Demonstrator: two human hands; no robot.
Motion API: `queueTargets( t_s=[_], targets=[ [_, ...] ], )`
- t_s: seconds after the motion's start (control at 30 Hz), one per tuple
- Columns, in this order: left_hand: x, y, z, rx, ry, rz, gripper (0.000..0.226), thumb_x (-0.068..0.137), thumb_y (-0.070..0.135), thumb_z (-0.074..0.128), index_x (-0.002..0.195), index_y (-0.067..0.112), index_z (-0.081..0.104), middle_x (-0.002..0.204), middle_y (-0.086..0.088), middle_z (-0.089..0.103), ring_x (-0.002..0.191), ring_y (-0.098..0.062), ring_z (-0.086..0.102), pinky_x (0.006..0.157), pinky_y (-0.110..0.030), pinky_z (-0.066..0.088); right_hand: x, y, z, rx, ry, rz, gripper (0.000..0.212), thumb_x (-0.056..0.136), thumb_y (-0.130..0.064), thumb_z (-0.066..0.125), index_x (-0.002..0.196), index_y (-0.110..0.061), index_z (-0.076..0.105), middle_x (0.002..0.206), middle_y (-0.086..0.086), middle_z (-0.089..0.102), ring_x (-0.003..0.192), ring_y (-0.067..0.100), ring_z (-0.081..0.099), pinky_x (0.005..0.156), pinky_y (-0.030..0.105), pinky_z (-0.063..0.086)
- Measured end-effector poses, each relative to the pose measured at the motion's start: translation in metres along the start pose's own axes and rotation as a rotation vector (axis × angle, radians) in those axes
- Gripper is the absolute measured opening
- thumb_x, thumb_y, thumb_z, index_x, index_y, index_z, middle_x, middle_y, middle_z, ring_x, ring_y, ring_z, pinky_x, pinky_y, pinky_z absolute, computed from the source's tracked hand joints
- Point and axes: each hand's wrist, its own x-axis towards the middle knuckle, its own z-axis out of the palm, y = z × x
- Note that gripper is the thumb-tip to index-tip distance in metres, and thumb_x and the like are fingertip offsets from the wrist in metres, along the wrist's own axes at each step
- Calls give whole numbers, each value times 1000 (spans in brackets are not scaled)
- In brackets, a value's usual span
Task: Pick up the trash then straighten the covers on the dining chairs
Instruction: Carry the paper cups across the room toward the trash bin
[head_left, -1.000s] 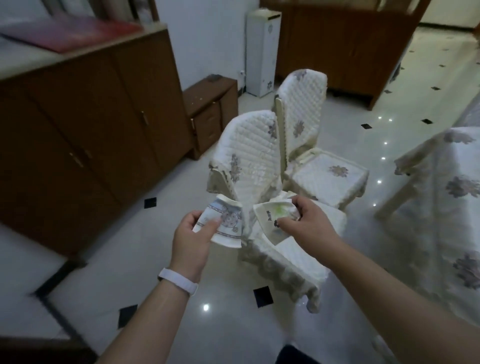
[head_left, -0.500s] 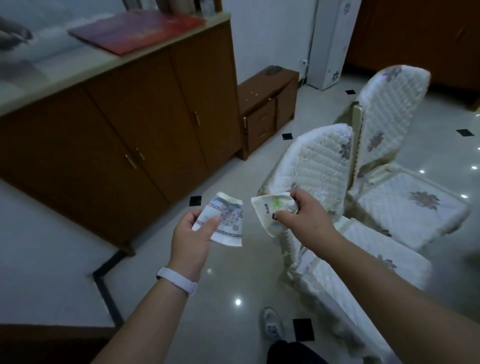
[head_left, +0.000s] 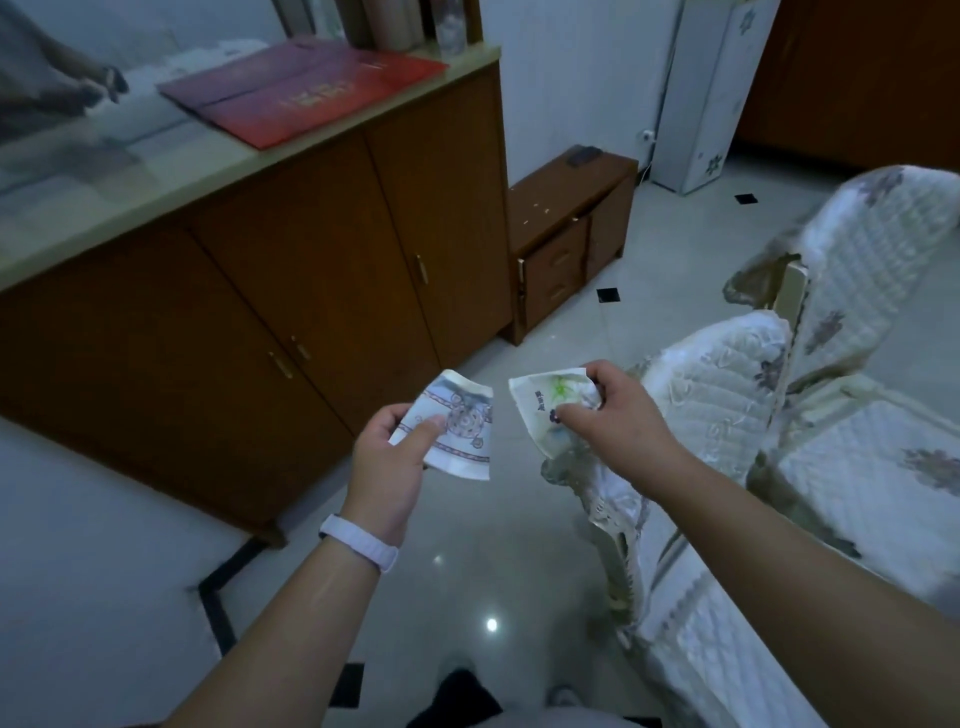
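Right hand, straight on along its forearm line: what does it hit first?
Probably the wooden sideboard. The right hand, gripping a crumpled wrapper, points up-left, on a line above the left hand and its patterned wrapper. Depth unclear; the floor may come first.

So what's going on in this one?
A person stands on a tiled floor with a piece of trash in each hand. The left hand pinches a flat patterned wrapper. The right hand grips a crumpled white wrapper with a green mark. The nearer chair cover, to the right, looks rumpled and neither hand is working on it. A wooden cabinet stands to the left.
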Motion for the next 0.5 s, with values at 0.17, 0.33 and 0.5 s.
queueTargets(
  t_s=[0.17, 0.33, 0.5],
  targets=[
    [72, -3, -10, -23, -61, -39, 12, 88, 10, 67, 98, 8, 63, 92, -12, 74, 83, -27, 71, 75, -40, 57, 55, -8, 30, -19, 60, 41, 19, 78, -18, 72, 91, -26, 60, 85, -3, 70, 78, 19, 67, 72, 42, 56],
    [172, 5, -14, -20, -155, -86, 15, 88, 8, 66, 102, 5, 61, 94, -15, 73, 77, -24, 71, 62, -31, 56, 117, -24, 64, -1, 177, 91, 19, 81, -13, 70, 93, -22, 59, 88, 1, 68, 70, 16, 61, 60, 31, 47],
    [269, 36, -19, 16, -294, -73, 14, 88, 11, 68, 100, 7, 63, 92, -9, 74, 85, -27, 72, 74, -41, 59, 178, -51, 95, -30, 279, 172, 20, 80, -14, 71, 92, -25, 58, 89, 0, 69, 82, 22, 67, 75, 44, 56]
  ],
)
